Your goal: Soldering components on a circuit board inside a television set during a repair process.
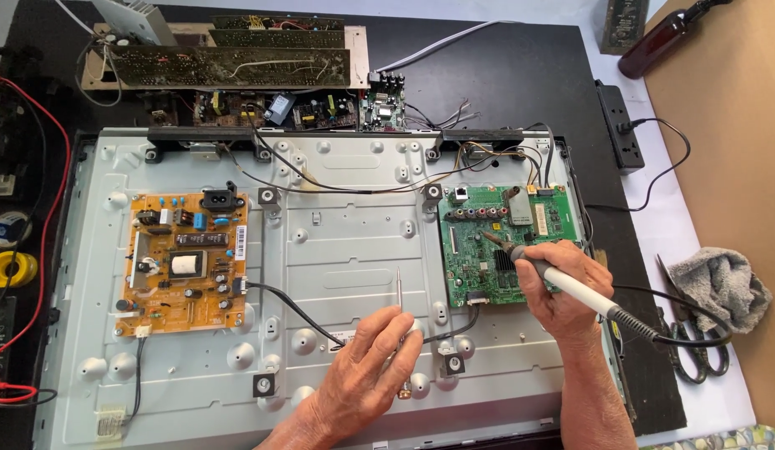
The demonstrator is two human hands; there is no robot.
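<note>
The right hand (562,287) has its fingers curled tight around the smooth white handle of a soldering iron (571,286), whose thin dark tip rests on the green circuit board (496,250), a flat rectangle studded with small components and a row of round sockets along its far edge. A ribbed black cord runs from the handle's rear away to the right of that hand. The left hand (372,367) lies palm down on the pale grey pressed-metal back panel (346,250), its fingers loosely closed around a slim metal probe-like tool (399,292) that points straight away from them; whether the grip is firm cannot be told. Left of those fingers sits an orange-brown power board (187,262) with a white-topped transformer and dark cylinders, joined by a black cable (291,308) that passes under the left fingertips. Right of the right hand, on the white surface (662,225), lie black-handled scissors (692,342) and a crumpled grey cloth (721,283).
</note>
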